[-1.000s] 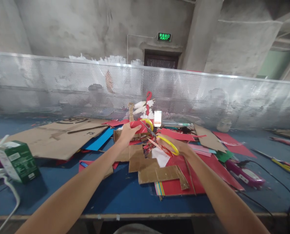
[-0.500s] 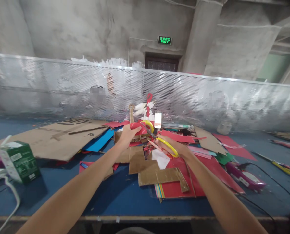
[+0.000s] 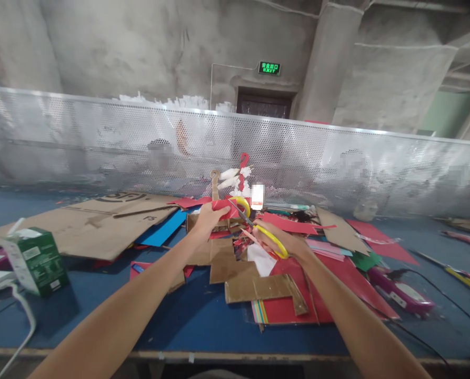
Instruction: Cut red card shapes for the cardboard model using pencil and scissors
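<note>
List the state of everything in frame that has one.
left hand: shut on red paper
right hand: shut on scissors
scissors: blades at the red paper, open or shut unclear
green carton: upright on table
exit sign: lit
purple tool: lying on table

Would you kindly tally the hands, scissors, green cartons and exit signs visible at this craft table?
Hands: 2, the left hand gripping red paper, the right hand holding the scissors
Scissors: 1, yellow-handled
Green carton: 1
Exit sign: 1
Total: 5
</note>
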Demonstrator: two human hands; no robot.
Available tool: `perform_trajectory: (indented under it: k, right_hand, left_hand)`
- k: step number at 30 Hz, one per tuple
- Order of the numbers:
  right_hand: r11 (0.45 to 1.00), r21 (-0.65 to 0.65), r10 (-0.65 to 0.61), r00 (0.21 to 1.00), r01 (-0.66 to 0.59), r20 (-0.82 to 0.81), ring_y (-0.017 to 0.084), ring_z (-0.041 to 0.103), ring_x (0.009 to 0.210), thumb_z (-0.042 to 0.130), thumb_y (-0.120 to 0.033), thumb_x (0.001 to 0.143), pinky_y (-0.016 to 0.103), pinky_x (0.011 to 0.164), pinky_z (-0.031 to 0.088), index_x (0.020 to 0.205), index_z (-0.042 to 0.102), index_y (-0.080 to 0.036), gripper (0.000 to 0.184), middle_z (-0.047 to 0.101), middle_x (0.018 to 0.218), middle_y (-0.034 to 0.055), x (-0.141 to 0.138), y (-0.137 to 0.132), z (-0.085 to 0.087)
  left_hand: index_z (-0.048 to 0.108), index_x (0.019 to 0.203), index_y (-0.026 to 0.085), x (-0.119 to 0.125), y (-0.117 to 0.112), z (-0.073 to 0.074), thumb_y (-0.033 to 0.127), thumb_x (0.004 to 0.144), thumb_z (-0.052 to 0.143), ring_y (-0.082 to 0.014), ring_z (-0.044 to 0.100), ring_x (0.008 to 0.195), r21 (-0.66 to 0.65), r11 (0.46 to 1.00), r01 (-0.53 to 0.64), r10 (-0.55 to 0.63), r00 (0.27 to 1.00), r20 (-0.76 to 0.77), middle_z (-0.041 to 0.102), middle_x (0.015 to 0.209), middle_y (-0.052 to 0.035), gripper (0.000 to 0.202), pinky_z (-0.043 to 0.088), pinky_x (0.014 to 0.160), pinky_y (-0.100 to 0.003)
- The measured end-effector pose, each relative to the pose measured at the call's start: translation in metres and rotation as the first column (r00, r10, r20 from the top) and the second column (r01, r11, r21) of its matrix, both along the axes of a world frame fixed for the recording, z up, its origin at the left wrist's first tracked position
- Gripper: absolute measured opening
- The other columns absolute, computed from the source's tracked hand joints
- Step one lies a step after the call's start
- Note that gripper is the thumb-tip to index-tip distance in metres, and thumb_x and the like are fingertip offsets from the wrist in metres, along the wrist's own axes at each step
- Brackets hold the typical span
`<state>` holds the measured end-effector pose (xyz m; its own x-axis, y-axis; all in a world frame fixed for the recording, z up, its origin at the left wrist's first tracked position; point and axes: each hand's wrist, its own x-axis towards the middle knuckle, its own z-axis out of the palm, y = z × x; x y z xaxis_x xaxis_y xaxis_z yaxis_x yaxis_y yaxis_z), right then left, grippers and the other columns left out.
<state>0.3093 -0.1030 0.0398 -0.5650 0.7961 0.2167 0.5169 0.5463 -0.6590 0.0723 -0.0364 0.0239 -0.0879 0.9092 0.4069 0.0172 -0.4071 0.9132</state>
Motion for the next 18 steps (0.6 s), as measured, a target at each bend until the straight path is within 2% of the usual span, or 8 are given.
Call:
perform_trajectory:
  k: [4, 10, 13, 18]
  right_hand:
    - [1.000, 0.000, 0.017, 1.000, -0.017, 0.015, 0.011, 0.043, 0.048, 0.032, -0.076, 0.095, 0.023, 0.043, 0.037, 0.087, 0.039, -0.024, 0.053, 0.043, 0.063, -0.0047, -0.003, -0.006, 0.005]
    - [0.998, 0.025, -0.062, 0.998, 0.063, -0.032, 0.010, 0.038, 0.048, 0.045, -0.081, 0.086, 0.023, 0.042, 0.037, 0.080, 0.039, -0.024, 0.058, 0.038, 0.061, -0.0052, -0.012, -0.019, 0.016]
    - [0.999, -0.020, -0.052, 0.995, 0.051, -0.090, 0.009, 0.037, 0.046, 0.051, -0.079, 0.084, 0.023, 0.041, 0.037, 0.078, 0.041, -0.023, 0.057, 0.040, 0.060, -0.0052, -0.012, -0.017, 0.013]
    - [0.999, -0.036, -0.020, 0.980, 0.013, -0.199, 0.011, 0.041, 0.047, 0.054, -0.073, 0.087, 0.026, 0.042, 0.034, 0.082, 0.048, -0.023, 0.051, 0.043, 0.061, -0.0040, -0.009, -0.002, -0.003]
  left_hand:
    - [0.072, 0.078, 0.015, 0.003, -0.005, 0.004, 0.040, 0.067, 0.081, -0.0209, 0.066, 0.068, -0.036, 0.999, 0.007, -0.008, 1.000, -0.022, 0.074, 0.077, -0.0066, 0.029, 0.050, 0.063, -0.031]
    - [0.074, 0.084, 0.014, 0.003, -0.003, 0.002, 0.041, 0.067, 0.081, -0.0238, 0.070, 0.076, -0.049, 0.999, -0.001, 0.000, 0.999, -0.033, 0.077, 0.086, -0.0093, 0.032, 0.052, 0.066, -0.032]
    - [0.074, 0.085, 0.014, 0.003, 0.000, 0.000, 0.041, 0.067, 0.081, -0.0238, 0.069, 0.076, -0.055, 0.998, -0.013, 0.011, 0.999, -0.040, 0.077, 0.087, -0.0093, 0.033, 0.052, 0.065, -0.032]
    - [0.073, 0.080, 0.014, 0.003, -0.001, 0.001, 0.042, 0.067, 0.080, -0.0214, 0.067, 0.071, -0.026, 1.000, -0.014, 0.013, 0.999, -0.038, 0.076, 0.080, -0.0073, 0.031, 0.051, 0.064, -0.031]
